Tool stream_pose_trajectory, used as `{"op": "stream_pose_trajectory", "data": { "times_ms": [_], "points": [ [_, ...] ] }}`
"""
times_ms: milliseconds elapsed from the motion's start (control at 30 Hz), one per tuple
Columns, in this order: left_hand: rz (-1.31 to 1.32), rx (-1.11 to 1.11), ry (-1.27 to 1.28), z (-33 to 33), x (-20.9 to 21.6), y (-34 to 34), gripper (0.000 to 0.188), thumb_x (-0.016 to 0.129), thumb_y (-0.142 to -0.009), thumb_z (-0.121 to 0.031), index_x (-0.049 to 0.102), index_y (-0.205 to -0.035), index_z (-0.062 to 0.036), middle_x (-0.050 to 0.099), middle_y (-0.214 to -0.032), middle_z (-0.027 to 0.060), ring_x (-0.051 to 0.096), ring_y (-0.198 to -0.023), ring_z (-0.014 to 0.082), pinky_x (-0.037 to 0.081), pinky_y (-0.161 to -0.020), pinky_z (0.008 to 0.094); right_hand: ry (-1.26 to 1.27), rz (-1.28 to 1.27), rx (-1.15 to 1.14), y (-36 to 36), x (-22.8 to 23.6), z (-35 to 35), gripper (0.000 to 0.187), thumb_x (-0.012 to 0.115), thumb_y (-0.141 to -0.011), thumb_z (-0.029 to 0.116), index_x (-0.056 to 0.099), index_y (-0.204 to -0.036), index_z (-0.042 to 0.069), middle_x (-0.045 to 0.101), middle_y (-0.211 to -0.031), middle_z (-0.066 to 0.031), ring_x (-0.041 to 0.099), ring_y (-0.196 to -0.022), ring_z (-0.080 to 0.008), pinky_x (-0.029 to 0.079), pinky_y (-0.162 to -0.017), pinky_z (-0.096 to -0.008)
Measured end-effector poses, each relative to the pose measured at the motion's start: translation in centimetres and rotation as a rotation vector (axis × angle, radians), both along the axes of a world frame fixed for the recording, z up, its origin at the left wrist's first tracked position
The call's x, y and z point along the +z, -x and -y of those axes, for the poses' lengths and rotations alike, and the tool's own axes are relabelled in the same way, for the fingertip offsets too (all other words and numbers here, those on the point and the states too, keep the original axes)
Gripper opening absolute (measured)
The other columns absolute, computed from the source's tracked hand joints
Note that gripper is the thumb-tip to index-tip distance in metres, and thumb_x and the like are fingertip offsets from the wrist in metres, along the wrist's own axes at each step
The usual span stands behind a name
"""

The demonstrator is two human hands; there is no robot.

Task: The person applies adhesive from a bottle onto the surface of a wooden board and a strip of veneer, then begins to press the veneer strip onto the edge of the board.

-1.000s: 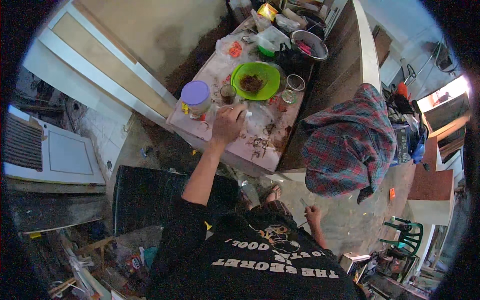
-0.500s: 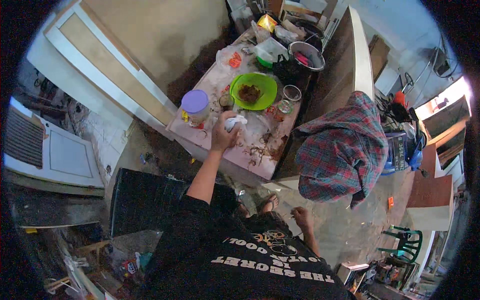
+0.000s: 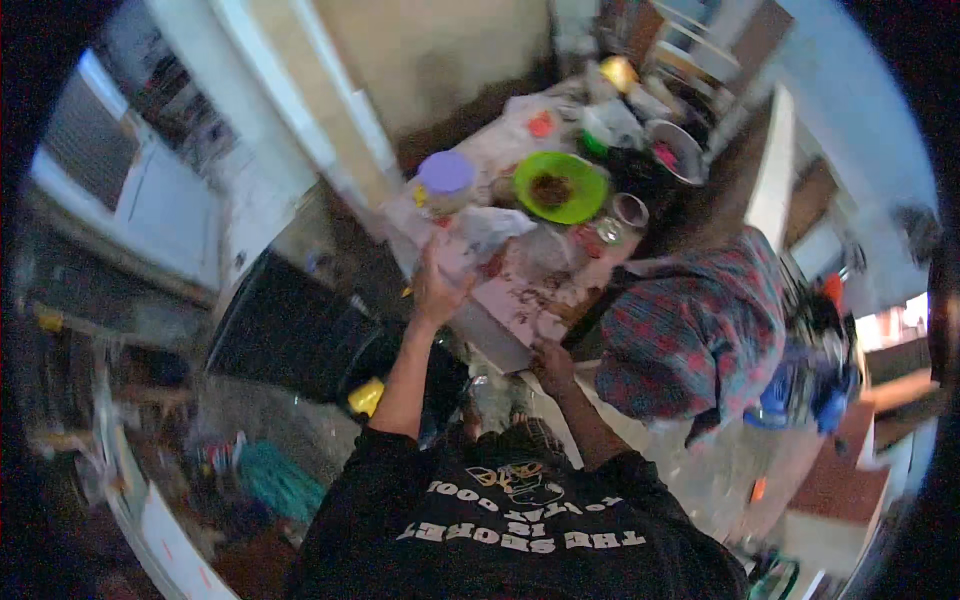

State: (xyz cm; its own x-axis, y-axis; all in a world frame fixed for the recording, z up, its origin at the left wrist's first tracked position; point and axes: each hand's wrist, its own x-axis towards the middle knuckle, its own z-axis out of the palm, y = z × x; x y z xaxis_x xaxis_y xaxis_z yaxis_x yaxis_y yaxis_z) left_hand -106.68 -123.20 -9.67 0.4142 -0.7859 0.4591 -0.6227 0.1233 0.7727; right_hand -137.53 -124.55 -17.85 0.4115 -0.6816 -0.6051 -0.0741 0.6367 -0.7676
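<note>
Translucent plastic bag (image 3: 490,230): located at the near side of the counter (image 3: 500,295), long axis running roughly left to right. Leftmost, the left hand (image 3: 437,285) extends toward it, thumb spread away from the fingers. From those fingers, the bag lies just beyond and to the right; blur prevents confirming contact. Farther right, the right hand (image 3: 552,368) is at the near corner, well apart from the bag; whether its bent fingers grip anything cannot be told.
</note>
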Motion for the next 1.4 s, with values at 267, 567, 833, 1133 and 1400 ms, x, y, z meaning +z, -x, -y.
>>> {"op": "stream_pose_trajectory", "data": {
  "times_ms": [267,567,833,1133,1400],
  "points": [
    [-0.305,0.413,-1.176,-41.7,-16.2,10.7,0.064,0.061,-0.093,-0.044,0.047,-0.139,-0.001,0.045,-0.146,0.0185,0.04,-0.137,0.0339,0.033,-0.111,0.046,0.353,0.128,0.628,2.2,-8.7,-1.6,0.044,0.06,-0.093,0.019,0.052,-0.133,0.003,0.053,-0.129,-0.0143,0.053,-0.109,-0.0236,0.054,-0.08,-0.0404],
    [-1.13,1.652,-1.253,-66.0,-14.9,56.0,0.022,0.065,-0.082,-0.02,0.059,-0.094,-0.0026,0.064,-0.093,0.0197,0.063,-0.084,0.0346,0.049,-0.069,0.046,-0.991,0.207,1.197,13.6,-19.1,-9.9,0.039,0.061,-0.096,0.032,0.06,-0.124,0.005,0.062,-0.11,-0.0114,0.058,-0.082,-0.0204,0.05,-0.07,-0.0381],
    [-0.986,1.847,-0.959,-56.0,-16.5,57.3,0.047,0.064,-0.085,-0.033,0.061,-0.114,0.0046,0.069,-0.092,0.0241,0.069,-0.09,0.0372,0.051,-0.085,0.0473,-0.12,-0.241,1.801,12.3,-17.6,-10.2,0.04,0.055,-0.099,0.032,0.058,-0.129,0.005,0.062,-0.112,-0.0113,0.058,-0.087,-0.0232,0.051,-0.075,-0.0399],
    [-1.322,1.953,0.007,-75.7,-18.9,52.6,0.078,0.07,-0.09,-0.032,0.034,-0.141,0.0144,0.07,-0.078,0.0205,0.071,-0.066,0.0264,0.057,-0.057,0.0371,-0.087,0.254,1.501,-3.3,-25.2,-9.3,0.042,0.049,-0.102,0.032,0.055,-0.133,0.006,0.062,-0.113,-0.0113,0.059,-0.092,-0.0264,0.051,-0.081,-0.0419],
    [-1.011,1.673,-0.202,-86.6,-11.9,47.3,0.081,0.071,-0.087,-0.043,0.036,-0.148,-0.0027,0.053,-0.138,0.0265,0.055,-0.123,0.0435,0.048,-0.097,0.0464,1.01,0.143,2.09,-6.7,-14.0,-46.7,0.04,0.06,-0.096,0.035,0.064,-0.122,0.005,0.067,-0.101,-0.015,0.066,-0.092,-0.0256,0.053,-0.077,-0.0389]
  ]
}}
